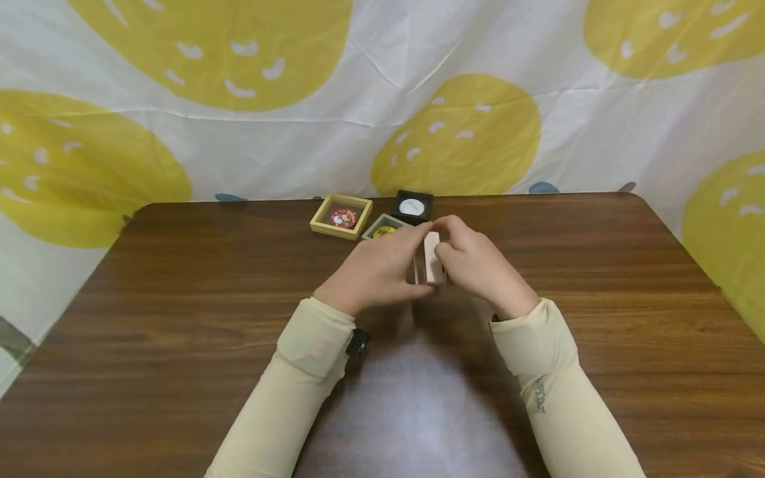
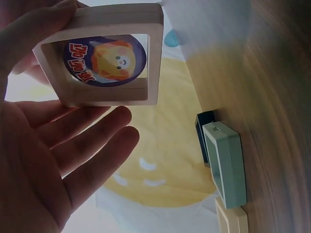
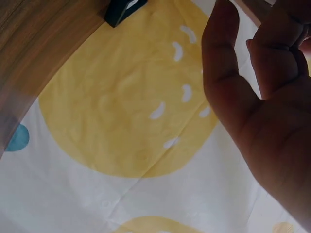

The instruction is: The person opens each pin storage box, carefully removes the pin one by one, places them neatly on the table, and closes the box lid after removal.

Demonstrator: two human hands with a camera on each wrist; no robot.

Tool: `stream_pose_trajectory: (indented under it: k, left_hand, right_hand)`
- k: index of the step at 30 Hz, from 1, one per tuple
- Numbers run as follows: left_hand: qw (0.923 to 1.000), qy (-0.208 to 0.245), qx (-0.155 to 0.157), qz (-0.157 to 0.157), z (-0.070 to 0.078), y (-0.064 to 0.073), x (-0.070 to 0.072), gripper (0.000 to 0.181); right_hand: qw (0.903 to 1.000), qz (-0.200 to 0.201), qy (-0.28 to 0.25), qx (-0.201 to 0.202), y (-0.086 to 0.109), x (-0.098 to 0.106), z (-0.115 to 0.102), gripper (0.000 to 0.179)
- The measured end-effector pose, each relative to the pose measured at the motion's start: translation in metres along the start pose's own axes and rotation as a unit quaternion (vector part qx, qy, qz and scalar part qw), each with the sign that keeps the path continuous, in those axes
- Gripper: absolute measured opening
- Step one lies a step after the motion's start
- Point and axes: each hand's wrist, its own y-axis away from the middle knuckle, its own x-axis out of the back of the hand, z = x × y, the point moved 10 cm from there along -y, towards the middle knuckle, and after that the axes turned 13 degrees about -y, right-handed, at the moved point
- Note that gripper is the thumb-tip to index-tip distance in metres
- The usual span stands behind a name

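A pale pink square display frame [image 1: 433,257] is held up between both hands over the far part of the table. In the left wrist view its clear window holds a round purple badge [image 2: 107,60] with an orange-and-yellow cartoon animal and white-red lettering. My left hand [image 1: 382,269] grips the frame with the thumb along one edge and a finger at the opposite edge; the other fingers extend past it. My right hand [image 1: 478,265] has its fingers bent and holds the frame's other side. In the right wrist view the right hand's bent fingers [image 3: 221,53] show, with only a sliver of frame.
Behind the hands, at the table's far edge, lie a yellow frame [image 1: 335,232] with a red badge, a green frame [image 1: 370,229] with a yellow badge, and a black frame [image 1: 399,211] with a white disc. A patterned cloth [image 1: 275,153] hangs behind the brown wooden table [image 1: 179,318].
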Motion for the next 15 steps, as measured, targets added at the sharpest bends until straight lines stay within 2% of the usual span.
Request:
stream_pose_trajectory:
  k: [3,5,11,15]
  left_hand:
    - [0.9999,-0.004,0.009,0.002,-0.0026,-0.0003,0.0012,0.080]
    - [0.9999,-0.001,0.013,0.002,-0.0042,-0.0001,0.0012,0.078]
    - [0.9997,0.010,0.020,-0.009,-0.0073,0.0019,-0.0034,0.068]
    - [0.9997,0.019,0.013,-0.009,-0.0053,0.0016,-0.0026,0.063]
  right_hand:
    - [0.9988,-0.009,-0.047,-0.013,-0.0001,0.0002,0.0021,0.044]
    - [0.9982,-0.015,-0.056,-0.012,-0.0010,-0.0007,0.0022,0.043]
    - [0.9992,-0.033,-0.024,0.003,-0.0040,-0.0068,0.0018,0.039]
    - [0.9995,-0.021,0.009,0.021,-0.0054,-0.0053,-0.0008,0.030]
